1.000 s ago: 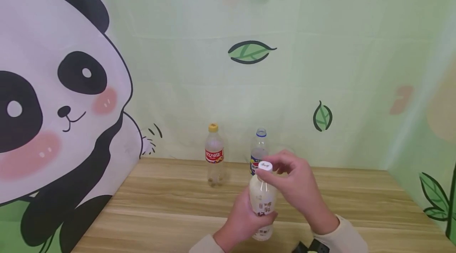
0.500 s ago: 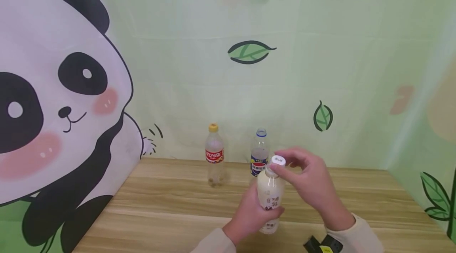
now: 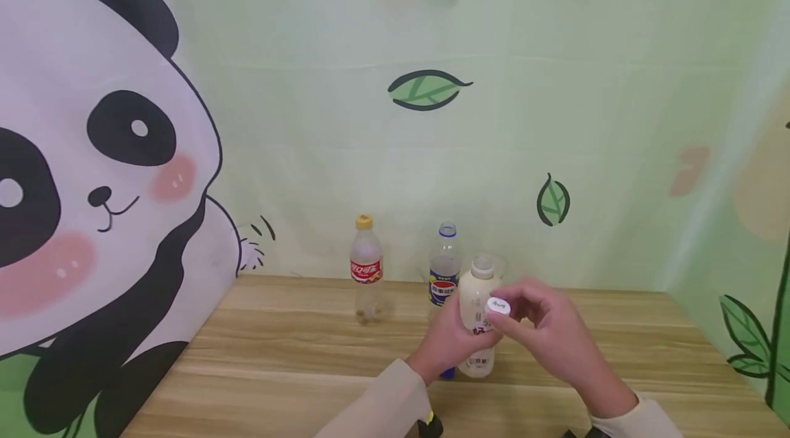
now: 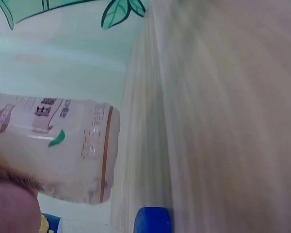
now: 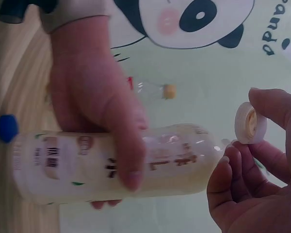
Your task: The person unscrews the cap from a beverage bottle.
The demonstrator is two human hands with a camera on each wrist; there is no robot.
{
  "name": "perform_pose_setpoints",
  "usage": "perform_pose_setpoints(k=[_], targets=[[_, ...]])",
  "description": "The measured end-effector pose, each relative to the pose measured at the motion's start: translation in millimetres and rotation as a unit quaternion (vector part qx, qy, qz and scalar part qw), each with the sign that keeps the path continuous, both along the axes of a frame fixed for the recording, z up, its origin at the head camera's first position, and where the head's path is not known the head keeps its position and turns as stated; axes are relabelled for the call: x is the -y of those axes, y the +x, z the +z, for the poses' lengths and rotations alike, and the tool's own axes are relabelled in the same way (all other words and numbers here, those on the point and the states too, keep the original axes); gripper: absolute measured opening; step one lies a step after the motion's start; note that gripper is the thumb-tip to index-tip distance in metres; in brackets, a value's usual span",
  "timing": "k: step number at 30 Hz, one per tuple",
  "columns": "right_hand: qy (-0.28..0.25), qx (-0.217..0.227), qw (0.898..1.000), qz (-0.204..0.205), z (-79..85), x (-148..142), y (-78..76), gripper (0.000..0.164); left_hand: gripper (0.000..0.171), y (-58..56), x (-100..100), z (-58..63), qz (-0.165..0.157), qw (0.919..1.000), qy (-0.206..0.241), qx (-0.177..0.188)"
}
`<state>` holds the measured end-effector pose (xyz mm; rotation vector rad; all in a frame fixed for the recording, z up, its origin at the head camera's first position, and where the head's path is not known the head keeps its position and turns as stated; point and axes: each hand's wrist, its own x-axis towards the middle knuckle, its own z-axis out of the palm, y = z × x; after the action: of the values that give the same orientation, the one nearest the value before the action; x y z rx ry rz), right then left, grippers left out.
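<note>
Low in the frame, right of centre, gripping the pale bottle [image 3: 474, 295] round its body with the left hand [image 3: 452, 343] and pinching the white cap [image 3: 498, 306], already off, with the right hand [image 3: 549, 323]. Hold upright, squeezing lightly (uncapped, likely to spill).

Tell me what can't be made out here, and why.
Head view: the base of the clear plastic bottle with a blue label, hidden behind the left hand.
Head view: the lettering on the round white plastic cap, too small to read.
Left wrist view: the neck of the milky-white plastic bottle, cut off by the left edge.
Right wrist view: that bottle's mouth, hidden behind the fingers of the right hand.
</note>
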<state>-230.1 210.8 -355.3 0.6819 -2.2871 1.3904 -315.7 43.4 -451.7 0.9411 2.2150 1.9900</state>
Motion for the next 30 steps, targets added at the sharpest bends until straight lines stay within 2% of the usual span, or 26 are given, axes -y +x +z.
perform_pose_setpoints(k=[4, 9, 13, 19, 24, 30], targets=[[0.017, 0.02, 1.0, 0.001, -14.7, -6.2, -3.0, 0.015, 0.066, -9.3, -5.4, 0.8, 0.005, 0.9998, -0.014, 0.016], [0.057, 0.061, 0.996, -0.013, -32.6, -13.2, -3.8, 0.016, 0.063, -14.9, -13.0, 4.3, 0.046, 0.9968, -0.052, 0.038], [0.08, 0.082, 0.993, -0.007, -42.6, -18.6, -3.4, 0.019, 0.06, -22.3, -19.5, 3.1, 0.056, 0.9955, -0.067, 0.037], [0.132, 0.078, 0.988, 0.022, -61.4, -27.1, -9.5, 0.02, 0.057, -34.3, -29.8, 1.8, 0.044, 0.9957, -0.076, 0.028], [0.168, 0.07, 0.983, 0.027, -77.3, -28.9, -14.8, 0.016, 0.056, -41.9, -40.8, 4.8, 0.045, 0.9945, -0.08, 0.05], [0.195, 0.075, 0.978, 0.024, -92.0, -30.9, -23.1, 0.018, 0.06, -52.8, -50.8, 8.2, 0.067, 0.9922, -0.089, 0.056]])
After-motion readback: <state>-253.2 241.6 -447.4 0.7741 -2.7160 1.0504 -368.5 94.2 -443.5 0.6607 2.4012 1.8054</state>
